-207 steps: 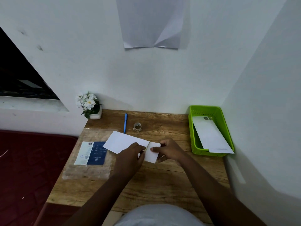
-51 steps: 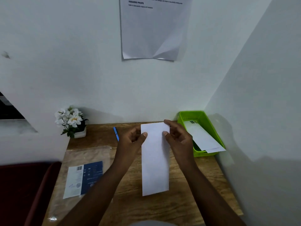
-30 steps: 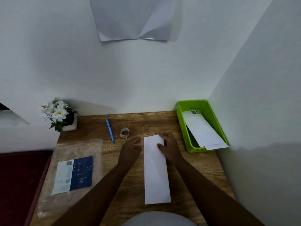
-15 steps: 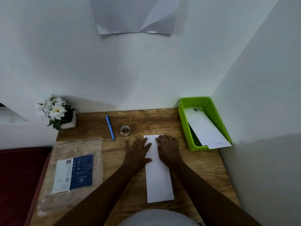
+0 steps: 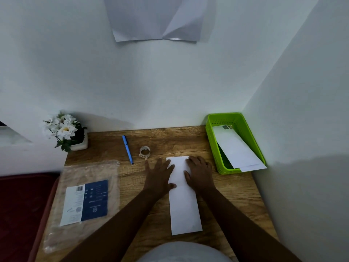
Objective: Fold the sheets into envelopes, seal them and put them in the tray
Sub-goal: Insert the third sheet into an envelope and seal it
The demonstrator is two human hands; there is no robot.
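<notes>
Two flat hands press on a long white folded sheet (image 5: 184, 201) lying on the wooden table (image 5: 236, 190), with a clear plastic bag (image 5: 83, 203) holding a blue and white card off to the left. The left hand (image 5: 158, 175) has its fingers spread over the sheet's left edge and onto the wood, and the right hand (image 5: 200, 173) lies on the right edge near the far end, neither one gripping anything. Farther back sit a blue pen (image 5: 127, 149), a small tape roll (image 5: 145, 151) just past the left fingertips, a pot of white flowers (image 5: 66, 131), and the green tray (image 5: 212, 140) on the right with white envelopes (image 5: 238, 150) sticking out of it.

Bare forearms, no sleeves; grey garment (image 5: 185, 252) below.
</notes>
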